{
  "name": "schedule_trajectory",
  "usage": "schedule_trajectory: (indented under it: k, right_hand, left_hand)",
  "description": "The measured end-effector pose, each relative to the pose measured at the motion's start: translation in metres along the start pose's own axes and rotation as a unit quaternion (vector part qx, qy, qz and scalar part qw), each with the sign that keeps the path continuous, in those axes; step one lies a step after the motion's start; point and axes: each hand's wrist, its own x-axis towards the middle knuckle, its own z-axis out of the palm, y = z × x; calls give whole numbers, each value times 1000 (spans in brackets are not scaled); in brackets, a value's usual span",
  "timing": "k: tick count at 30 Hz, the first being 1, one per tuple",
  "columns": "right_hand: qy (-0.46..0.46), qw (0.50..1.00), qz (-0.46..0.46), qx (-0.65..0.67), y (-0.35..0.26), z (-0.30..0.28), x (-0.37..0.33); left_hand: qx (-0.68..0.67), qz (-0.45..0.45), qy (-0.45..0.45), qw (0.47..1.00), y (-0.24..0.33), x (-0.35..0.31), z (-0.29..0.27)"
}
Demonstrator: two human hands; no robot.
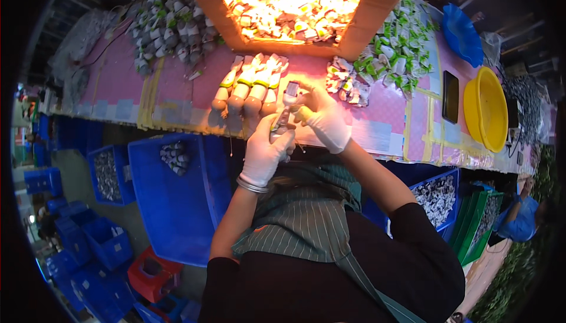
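My left hand, in a white glove, is closed around a small grey-and-white plastic piece above the table's front edge. My right hand, gloved too, comes in from the right with its fingers bent at the upper end of that piece, by a pale blocky tip. The bent fingers partly hide what they grip. Left of my hands lies a row of several white pieces with yellow-green bands and rounded brownish ends. To the right, a small heap of white-and-dark parts rests on the pink tabletop.
A brightly lit cardboard box of small parts stands ahead. Piles of grey-white parts and green-and-white parts flank it. A phone, yellow basin and blue basin lie right. Below left is a large blue bin.
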Motion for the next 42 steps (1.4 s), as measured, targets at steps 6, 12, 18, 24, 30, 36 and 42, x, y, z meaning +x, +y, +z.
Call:
schedule_trajectory:
  k: [6,12,18,24,30,36,42]
  right_hand:
    - [257,856,-168,-415,-6,-117,14]
    - [235,722,-70,-647,-5,-142,35]
    - [252,772,-197,-549,-13,-132,28]
    - [52,991,-106,-65,-22,-50,4]
    - [-70,992,-75,-73,-2,-4,-1]
    - [-51,897,-271,-345,16,2,-1]
    - [-7,821,-319,-474,1,8,1]
  left_hand:
    - [-46,11,-35,998,4,2,-11]
    - [-47,-7,-70,996,-2,9,-6]
    - [-68,19,-6,998,2,-1,-6]
    - [-91,2,-26,995,5,5,-7]
    - [-84,60,42,994,4,3,-4]
    - [-76,42,60,994,6,-1,-17]
    - [-95,42,31,994,4,1,-21]
